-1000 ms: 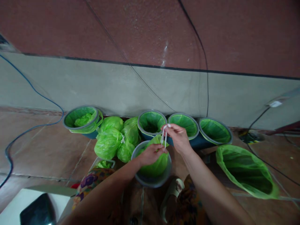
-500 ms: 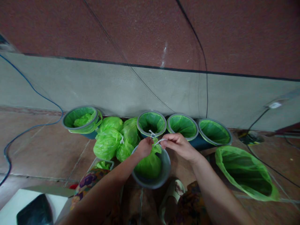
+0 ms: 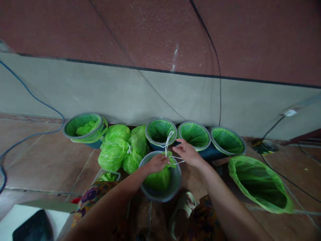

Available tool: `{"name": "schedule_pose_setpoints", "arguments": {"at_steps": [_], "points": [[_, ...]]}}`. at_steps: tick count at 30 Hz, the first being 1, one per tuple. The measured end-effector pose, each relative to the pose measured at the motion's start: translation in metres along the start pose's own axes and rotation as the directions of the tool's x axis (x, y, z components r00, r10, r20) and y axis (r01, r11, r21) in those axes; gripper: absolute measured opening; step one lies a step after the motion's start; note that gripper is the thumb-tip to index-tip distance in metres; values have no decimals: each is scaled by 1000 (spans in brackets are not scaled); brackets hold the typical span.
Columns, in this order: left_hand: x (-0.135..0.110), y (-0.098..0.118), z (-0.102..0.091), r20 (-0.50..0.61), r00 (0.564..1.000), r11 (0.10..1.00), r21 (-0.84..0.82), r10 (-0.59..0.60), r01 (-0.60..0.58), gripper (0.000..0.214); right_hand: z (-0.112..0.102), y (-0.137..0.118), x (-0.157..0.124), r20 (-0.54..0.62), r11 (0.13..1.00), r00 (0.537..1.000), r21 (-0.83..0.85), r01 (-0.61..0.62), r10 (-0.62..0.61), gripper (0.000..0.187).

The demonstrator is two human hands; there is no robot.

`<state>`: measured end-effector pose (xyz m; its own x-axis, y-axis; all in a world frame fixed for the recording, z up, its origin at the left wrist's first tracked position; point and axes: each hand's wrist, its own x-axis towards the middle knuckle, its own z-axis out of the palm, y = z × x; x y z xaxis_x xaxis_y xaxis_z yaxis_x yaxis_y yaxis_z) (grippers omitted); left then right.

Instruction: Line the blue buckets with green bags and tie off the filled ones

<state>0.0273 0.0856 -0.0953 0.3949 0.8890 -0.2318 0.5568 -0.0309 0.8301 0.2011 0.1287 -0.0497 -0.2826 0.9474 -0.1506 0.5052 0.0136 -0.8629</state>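
A grey bin point(image 3: 173, 187) stands on the floor in front of me with a green bag point(image 3: 157, 179) inside it. My left hand point(image 3: 155, 163) is closed on the gathered neck of this bag. My right hand point(image 3: 187, 153) pinches the bag's white drawstring point(image 3: 167, 142), which loops up over the neck and across to my fingers.
Three bins lined with green bags point(image 3: 194, 134) stand in a row against the wall. A pile of tied green bags point(image 3: 120, 149) lies to the left, beside another lined bin point(image 3: 84, 125). An open green bag point(image 3: 259, 184) lies on the right. Cables run over floor and wall.
My right hand has come down from holding the drawstring up. Both hands worked the string at the bag's neck, and a loop of it now stands above the bag.
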Motion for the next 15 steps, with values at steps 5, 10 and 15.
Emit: {"name": "schedule_pose_setpoints", "arguments": {"at_steps": [5,10,15], "points": [[6,-10,-3,-56,996,956,-290,-64,45,37,13,5,-11,305,969,949,-203,142,-75,46],[9,-7,-14,-128,979,915,-392,-160,99,35,14,-7,-17,360,889,932,-407,209,-54,22],[4,-5,-22,-148,977,923,-374,-153,88,27,13,-1,-20,546,930,834,-339,138,75,25]]}}
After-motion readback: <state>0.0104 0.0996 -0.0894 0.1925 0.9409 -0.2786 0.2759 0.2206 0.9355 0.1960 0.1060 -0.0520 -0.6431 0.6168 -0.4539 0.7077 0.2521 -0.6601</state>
